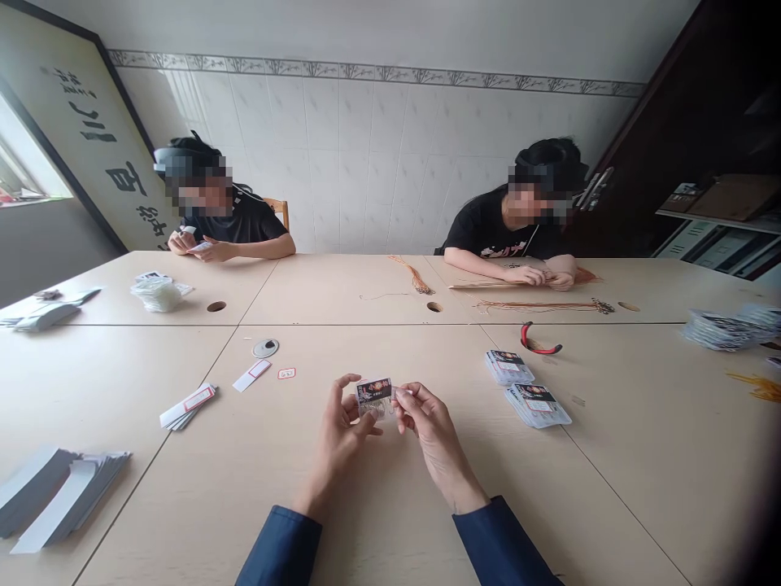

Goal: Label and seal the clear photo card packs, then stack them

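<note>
Above the middle of the light wooden table (378, 505), both my hands hold one small clear packet with a dark printed card (373, 392). My left hand (339, 423) pinches its left side with thumb and fingers. My right hand (427, 419) pinches its right edge. Two stacks of similar packets (528, 389) lie to the right of my hands. Small white labels with red frames (251, 375) and a stack of label strips (186, 405) lie to the left.
Two other people sit across the table, each handling small items. Red-handled pliers (538, 342), orange cords (537, 306), a grey round disc (265, 348), a clear bag pile (157, 293) and paper stacks (54, 492) lie about. More packets (726, 328) sit far right.
</note>
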{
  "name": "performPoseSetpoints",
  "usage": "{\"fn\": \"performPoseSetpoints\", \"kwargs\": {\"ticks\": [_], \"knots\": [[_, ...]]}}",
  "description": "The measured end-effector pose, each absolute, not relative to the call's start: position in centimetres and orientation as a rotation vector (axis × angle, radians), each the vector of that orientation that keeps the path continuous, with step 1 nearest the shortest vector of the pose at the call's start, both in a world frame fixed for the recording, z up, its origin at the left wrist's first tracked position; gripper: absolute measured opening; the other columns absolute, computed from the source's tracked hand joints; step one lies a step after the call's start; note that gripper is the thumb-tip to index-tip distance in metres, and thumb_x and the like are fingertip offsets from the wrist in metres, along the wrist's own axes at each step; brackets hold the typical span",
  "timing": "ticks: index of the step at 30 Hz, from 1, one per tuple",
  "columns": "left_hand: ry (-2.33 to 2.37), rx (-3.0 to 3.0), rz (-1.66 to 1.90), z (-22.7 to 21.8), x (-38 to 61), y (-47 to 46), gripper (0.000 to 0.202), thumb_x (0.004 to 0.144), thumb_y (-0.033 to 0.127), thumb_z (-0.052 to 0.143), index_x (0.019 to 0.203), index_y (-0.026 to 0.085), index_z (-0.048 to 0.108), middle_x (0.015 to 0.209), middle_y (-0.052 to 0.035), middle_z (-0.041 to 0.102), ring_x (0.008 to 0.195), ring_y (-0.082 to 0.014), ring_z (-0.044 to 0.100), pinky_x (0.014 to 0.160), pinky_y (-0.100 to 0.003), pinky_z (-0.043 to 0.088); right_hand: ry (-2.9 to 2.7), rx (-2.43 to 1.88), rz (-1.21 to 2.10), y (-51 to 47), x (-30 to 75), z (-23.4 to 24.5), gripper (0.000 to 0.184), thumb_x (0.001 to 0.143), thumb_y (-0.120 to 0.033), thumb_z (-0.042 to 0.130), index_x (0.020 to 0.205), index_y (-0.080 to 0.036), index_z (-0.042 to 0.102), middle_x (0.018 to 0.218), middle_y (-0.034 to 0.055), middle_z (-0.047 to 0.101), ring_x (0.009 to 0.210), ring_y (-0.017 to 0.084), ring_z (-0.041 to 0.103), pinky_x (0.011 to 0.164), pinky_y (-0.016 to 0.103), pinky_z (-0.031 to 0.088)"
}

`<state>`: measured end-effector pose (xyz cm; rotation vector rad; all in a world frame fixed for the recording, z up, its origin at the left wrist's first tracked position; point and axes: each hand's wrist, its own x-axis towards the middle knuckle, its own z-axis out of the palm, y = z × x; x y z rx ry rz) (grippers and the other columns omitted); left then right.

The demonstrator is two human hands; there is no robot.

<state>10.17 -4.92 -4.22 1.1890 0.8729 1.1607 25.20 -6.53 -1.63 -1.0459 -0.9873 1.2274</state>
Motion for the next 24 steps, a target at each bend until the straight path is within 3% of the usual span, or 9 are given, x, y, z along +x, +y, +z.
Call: {"fn": "performPoseSetpoints", "kwargs": {"ticks": [4,12,20,24], "knots": [[0.809,0.964,1.151,-3.1,10.4,-5.1,0.059,0.075,0.030,0.076,0.124,0.021,0.045,0.107,-0.0109,0.070,0.095,-0.0229,0.067,0.083,-0.038,0.057,-1.086,-1.066,1.135,-6.5,25.3,-2.1,0.038,0.082,-0.054,0.070,0.081,-0.017,0.060,0.076,0.0020,0.061,0.052,0.008,0.044,0.051,0.023,0.037],[0.849,0.828,1.162,-1.9,10.4,-5.4,0.066,0.070,0.033,0.081,0.129,0.018,0.053,0.102,-0.0112,0.072,0.093,-0.0240,0.069,0.082,-0.037,0.057,-1.185,-1.135,1.099,-6.7,25.0,-2.2,0.040,0.081,-0.057,0.068,0.089,-0.018,0.063,0.076,0.0035,0.064,0.053,0.010,0.045,0.050,0.024,0.037],[0.854,0.819,1.178,-2.3,10.4,-5.2,0.071,0.066,0.028,0.082,0.129,0.017,0.052,0.103,-0.0120,0.073,0.091,-0.0239,0.069,0.079,-0.036,0.058,-1.209,-1.225,0.964,-7.1,24.7,-1.7,0.037,0.083,-0.055,0.065,0.085,-0.018,0.062,0.081,0.0043,0.064,0.062,0.014,0.050,0.054,0.025,0.039],[0.888,0.818,1.193,-2.2,10.4,-5.3,0.068,0.069,0.033,0.081,0.128,0.016,0.053,0.100,-0.0124,0.073,0.087,-0.0236,0.070,0.076,-0.036,0.059,-1.121,-1.246,0.896,-6.8,25.0,-1.9,0.038,0.083,-0.056,0.065,0.087,-0.018,0.063,0.083,0.0046,0.063,0.063,0.013,0.050,0.053,0.025,0.038]]}}
